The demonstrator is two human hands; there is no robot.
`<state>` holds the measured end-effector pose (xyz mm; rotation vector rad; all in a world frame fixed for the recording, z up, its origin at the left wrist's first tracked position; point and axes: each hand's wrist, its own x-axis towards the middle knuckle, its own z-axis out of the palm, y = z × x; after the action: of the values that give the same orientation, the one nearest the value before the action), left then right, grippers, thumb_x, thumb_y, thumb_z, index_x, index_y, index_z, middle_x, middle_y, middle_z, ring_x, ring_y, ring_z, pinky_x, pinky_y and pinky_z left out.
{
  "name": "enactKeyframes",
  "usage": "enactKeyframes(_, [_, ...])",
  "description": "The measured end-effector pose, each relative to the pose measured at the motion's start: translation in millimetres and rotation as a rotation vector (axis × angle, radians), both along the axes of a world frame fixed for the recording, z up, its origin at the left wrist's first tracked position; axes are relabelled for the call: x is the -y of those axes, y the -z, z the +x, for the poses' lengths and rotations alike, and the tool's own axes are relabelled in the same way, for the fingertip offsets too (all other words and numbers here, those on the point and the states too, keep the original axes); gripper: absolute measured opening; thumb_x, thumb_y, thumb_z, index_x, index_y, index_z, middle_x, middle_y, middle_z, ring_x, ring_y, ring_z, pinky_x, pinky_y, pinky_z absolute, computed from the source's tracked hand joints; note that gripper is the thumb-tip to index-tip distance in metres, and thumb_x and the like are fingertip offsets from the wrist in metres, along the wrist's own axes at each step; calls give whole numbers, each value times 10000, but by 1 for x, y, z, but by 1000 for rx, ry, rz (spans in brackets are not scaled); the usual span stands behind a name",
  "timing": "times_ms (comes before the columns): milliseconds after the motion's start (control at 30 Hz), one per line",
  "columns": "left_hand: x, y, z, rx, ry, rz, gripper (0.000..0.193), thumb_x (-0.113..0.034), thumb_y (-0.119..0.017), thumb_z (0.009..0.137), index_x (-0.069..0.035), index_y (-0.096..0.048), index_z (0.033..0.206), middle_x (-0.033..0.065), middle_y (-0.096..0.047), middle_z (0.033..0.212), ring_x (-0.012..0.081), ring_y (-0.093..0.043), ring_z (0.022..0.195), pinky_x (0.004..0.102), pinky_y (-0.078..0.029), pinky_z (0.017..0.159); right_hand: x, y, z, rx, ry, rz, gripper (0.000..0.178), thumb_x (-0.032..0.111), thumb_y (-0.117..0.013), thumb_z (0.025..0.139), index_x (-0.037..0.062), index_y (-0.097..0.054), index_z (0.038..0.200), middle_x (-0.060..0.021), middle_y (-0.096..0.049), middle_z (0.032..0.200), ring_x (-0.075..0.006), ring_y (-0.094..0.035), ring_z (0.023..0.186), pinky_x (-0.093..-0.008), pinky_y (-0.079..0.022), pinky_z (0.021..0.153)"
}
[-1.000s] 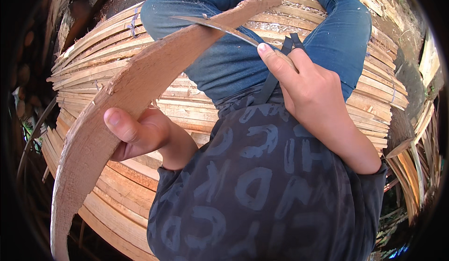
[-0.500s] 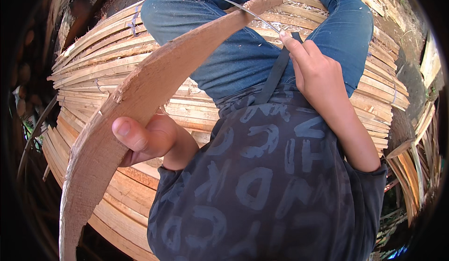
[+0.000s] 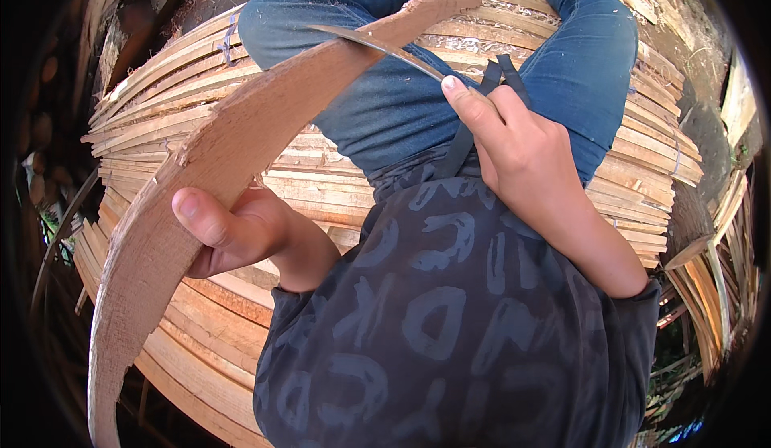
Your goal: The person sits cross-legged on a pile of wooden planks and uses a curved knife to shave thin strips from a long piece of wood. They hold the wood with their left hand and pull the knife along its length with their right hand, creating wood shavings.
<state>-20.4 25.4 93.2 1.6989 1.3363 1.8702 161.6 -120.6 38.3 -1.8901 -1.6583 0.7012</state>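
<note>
A long, rough wooden plank [image 3: 241,131] slants from the lower left up to the top middle, bent by the fisheye view. My left hand [image 3: 237,231] grips it near its middle, thumb over the face and the other fingers partly behind. My right hand [image 3: 522,143] is closed on a knife whose handle is hidden in the palm. The knife's thin blade [image 3: 393,50] points to the upper left and lies across the plank's upper part, over my left thigh. My thumb presses at the base of the blade.
Bundled wooden slats [image 3: 313,179] form the platform under me, some tied with purple string [image 3: 229,40]. My jeans-covered legs [image 3: 590,54] are folded ahead. Pale shavings lie among the slats between them. A dark strap [image 3: 459,149] hangs at my waist. Loose wood scraps [image 3: 719,287] pile at the right.
The knife and my right hand have moved left and slightly down along the plank. My left hand and the plank have shifted a little to the left.
</note>
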Motion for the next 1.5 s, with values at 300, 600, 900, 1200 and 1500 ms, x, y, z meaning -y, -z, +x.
enactKeyframes(300, [4, -1, 2, 59, 28, 8, 572, -249, -737, 719, 1, -520, 1186, 139, -553, 1056, 236, -624, 929, 344, -558, 784, 4, 11, 3, 11, 1, 133, 524, 38, -646, 769, 203, -600, 1265, -52, -484, 769, -173, -559, 541, -295, -459, 439])
enactKeyframes(600, [4, 0, -6, 2, 44, -14, 601, -252, -747, 709, 0, -514, 1201, 130, -556, 1059, 233, -627, 931, 336, -572, 784, 2, -25, -2, -3, -14, 130, 510, 59, -636, 791, 198, -600, 1281, -43, -443, 738, -150, -531, 524, -277, -444, 423])
enactKeyframes(900, [4, -3, 4, 35, 7, -24, 617, -269, -754, 694, 9, -514, 1189, 138, -561, 1023, 228, -631, 898, 333, -570, 764, -5, 8, 3, 33, -26, -28, 530, 29, -597, 816, 188, -556, 1320, -98, -520, 802, -233, -616, 607, -345, -495, 486])
enactKeyframes(1200, [2, -2, -1, -4, 5, -59, 738, -281, -759, 684, -37, -413, 1289, 163, -534, 1069, 229, -635, 862, 346, -578, 695, -5, -29, 2, -40, -27, 181, 576, -27, -629, 780, 173, -567, 1316, -64, -472, 758, -212, -547, 555, -327, -451, 466])
enactKeyframes(1500, [2, 0, 3, -32, -26, 25, 598, -283, -753, 698, 36, -520, 1146, 155, -553, 1027, 244, -621, 894, 345, -559, 766, -8, 28, 25, 125, 19, -45, 576, 2, -615, 780, 184, -557, 1324, -100, -535, 813, -256, -619, 595, -366, -504, 503])
